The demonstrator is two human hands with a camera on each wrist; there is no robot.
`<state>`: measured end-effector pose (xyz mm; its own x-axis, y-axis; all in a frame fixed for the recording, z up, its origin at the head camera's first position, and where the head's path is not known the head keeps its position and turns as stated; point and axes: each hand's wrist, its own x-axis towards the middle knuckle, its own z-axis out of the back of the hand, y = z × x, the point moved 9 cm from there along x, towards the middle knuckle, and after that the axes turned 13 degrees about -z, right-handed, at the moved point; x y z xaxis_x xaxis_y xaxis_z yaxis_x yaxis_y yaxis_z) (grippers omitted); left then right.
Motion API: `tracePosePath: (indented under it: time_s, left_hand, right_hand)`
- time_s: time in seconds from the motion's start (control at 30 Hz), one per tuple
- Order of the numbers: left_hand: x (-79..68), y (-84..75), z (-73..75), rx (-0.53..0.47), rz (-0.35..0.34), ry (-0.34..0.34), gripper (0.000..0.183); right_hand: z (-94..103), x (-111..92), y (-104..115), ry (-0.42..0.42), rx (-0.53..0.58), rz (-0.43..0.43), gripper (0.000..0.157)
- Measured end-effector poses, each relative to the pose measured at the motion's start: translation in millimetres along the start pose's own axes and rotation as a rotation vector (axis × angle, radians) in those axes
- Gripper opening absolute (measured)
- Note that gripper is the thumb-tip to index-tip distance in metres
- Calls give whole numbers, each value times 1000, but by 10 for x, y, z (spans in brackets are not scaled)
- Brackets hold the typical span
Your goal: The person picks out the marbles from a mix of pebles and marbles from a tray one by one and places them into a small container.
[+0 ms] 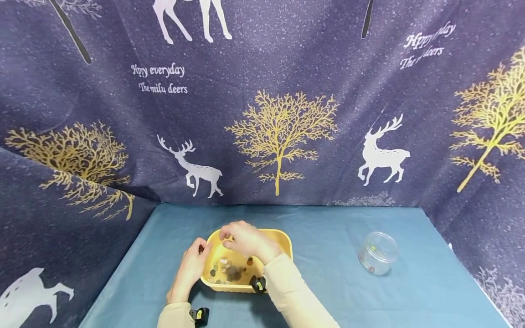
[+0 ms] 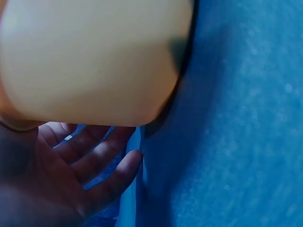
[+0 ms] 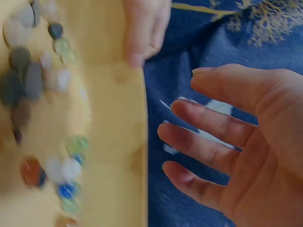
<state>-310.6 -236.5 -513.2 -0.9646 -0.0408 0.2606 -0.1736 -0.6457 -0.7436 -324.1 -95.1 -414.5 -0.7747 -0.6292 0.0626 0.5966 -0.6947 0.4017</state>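
Observation:
At the yellow plastic basin (image 1: 284,237), my left hand (image 1: 193,259) grips the left rim. Its thumb side reaches over the rim, while its other fingers (image 2: 120,177) lie outside, partly hidden by the wall. Above the far left of the basin hovers my right hand (image 1: 242,239), its fingers (image 3: 208,151) apart and loosely bent with nothing between them. On the basin floor lie several stones (image 3: 33,80) in grey, brown and white. Among them are an orange-brown stone (image 3: 31,171), a blue glass bead (image 3: 67,190) and pale green glass beads (image 3: 62,46).
A clear round jar (image 1: 379,253) stands to the right on the blue tablecloth (image 1: 328,273), with a few small pieces in it. Behind the table hangs a dark blue curtain (image 1: 246,64) printed with deer and trees. More of that cloth lines the sides.

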Motion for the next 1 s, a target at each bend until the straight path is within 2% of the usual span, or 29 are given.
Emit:
tracePosePath:
  time_s: [0.17,0.37,0.57,0.63,0.77,1.0]
  left_hand:
    - [5,1,6,5,-10,-9,20]
    - [9,1,6,7,-6,-12,18]
    - [-23,-6,-3,1,-10,6,20]
    - [-35,-9,-15,-17,-2,19,21]
    - [-45,-24,-31,-45,12,30,20]
    - [-25,-32,10,-23,1,1,19]
  right_hand:
    - [-272,84,66,79,-16,-2,7]
    - [-581,147,7,176,-73,-145,10]
    - [-780,217,-22,182,-120,-236,30]
    - [-840,234,-51,187,-125,-273,33]
    - [-914,268,-114,173,-123,-345,31]
    - [-994,341,-162,155,-121,-431,22]
